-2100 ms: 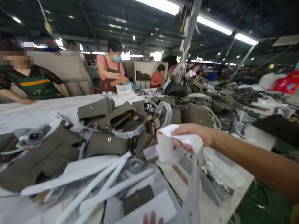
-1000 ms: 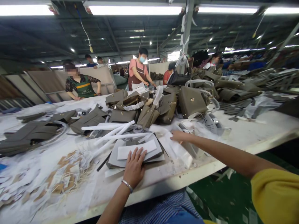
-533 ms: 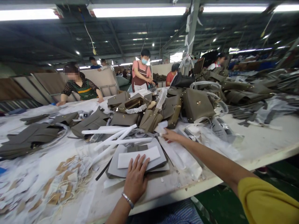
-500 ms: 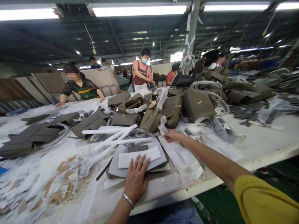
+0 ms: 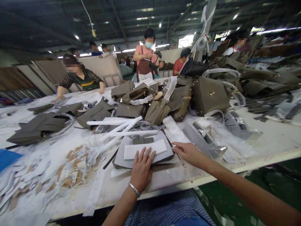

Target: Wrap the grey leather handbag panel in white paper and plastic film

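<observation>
From the head camera, we look down on a cluttered tabletop (image 5: 181,177), where a white rectangular pad (image 5: 158,147) lies on a grey folded panel (image 5: 162,135). Our left hand (image 5: 142,171) rests palm down at the pad's near edge, its fingers flat and slightly apart on the white surface (a silver bracelet (image 5: 134,189) circles the wrist). Our right hand (image 5: 189,153) is to the right of the pad, fingertips just beside the panel's edge; we cannot tell whether those fingers touch or grip anything. Just beyond the pad, thin white rods (image 5: 138,133) cross one another, and behind them olive-grey handbags (image 5: 130,110) sit heaped. To the pad's left, we find a loose pile of tags (image 5: 76,169) in white and tan, with string among them. Well beyond the pad, a masked person (image 5: 145,64) in a brown apron holds something dark.
</observation>
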Demonstrator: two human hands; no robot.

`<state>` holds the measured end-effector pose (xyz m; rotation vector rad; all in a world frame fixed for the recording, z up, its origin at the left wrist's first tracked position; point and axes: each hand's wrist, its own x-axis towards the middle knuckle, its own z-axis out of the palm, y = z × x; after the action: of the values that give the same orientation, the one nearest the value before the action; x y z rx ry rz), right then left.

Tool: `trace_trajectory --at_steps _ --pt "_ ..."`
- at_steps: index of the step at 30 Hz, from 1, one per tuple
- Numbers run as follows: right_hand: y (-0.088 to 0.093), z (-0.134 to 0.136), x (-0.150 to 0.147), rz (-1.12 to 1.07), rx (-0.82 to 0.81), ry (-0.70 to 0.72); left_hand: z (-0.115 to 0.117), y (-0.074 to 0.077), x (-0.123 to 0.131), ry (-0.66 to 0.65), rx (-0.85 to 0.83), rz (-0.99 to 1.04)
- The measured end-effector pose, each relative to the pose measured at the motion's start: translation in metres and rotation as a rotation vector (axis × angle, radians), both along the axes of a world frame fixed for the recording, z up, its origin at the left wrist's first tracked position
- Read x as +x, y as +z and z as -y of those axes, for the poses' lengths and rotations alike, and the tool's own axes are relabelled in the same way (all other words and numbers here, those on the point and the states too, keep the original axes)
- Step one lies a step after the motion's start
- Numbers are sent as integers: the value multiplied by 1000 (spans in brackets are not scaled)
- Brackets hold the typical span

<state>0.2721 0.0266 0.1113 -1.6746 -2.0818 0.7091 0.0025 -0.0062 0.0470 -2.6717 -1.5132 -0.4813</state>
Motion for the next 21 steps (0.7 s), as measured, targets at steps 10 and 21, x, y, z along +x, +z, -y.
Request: trace_trajectory --at_steps 10,21 --pt "-50 51 -17 -530 -423 -256 5 4 1 15 -29 14" --pt "-39 53 -58 -1175 -485 -220 10 -2 -7 70 71 -3"
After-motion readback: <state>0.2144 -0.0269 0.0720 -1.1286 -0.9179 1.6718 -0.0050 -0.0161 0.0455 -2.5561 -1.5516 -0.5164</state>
